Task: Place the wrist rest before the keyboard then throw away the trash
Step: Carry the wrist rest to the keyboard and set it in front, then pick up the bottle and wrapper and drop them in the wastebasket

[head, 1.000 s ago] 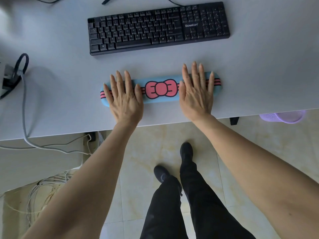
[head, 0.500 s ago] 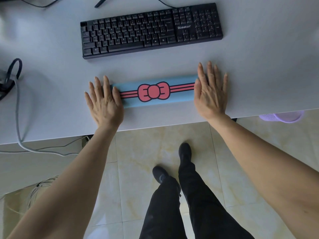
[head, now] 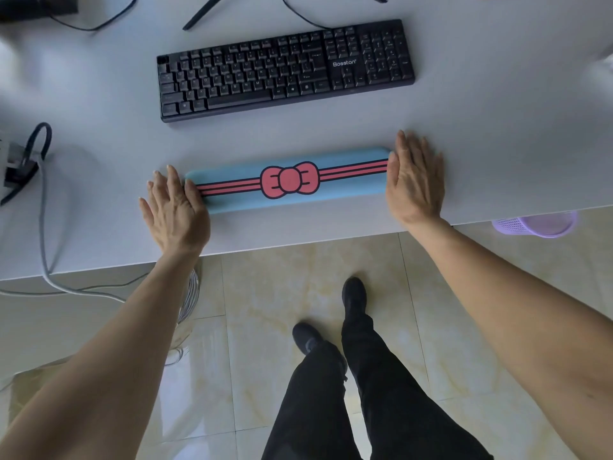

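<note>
The blue bow-print wrist rest (head: 288, 180) lies on the white desk (head: 497, 134), near the black keyboard (head: 285, 69) but apart from it and slightly skewed. My left hand (head: 175, 207) and right hand (head: 414, 180) lie flat, fingers spread, against its two ends, gripping nothing. I should nudge both ends evenly so it sits parallel to the keyboard.

Both forearms are left bare, with no sleeves reaching into view. No rings, watch or bands are seen on the left hand (head: 175, 207) or the right hand (head: 414, 184). Black trousers (head: 348, 410) and black shoes (head: 354, 295) are worn.
</note>
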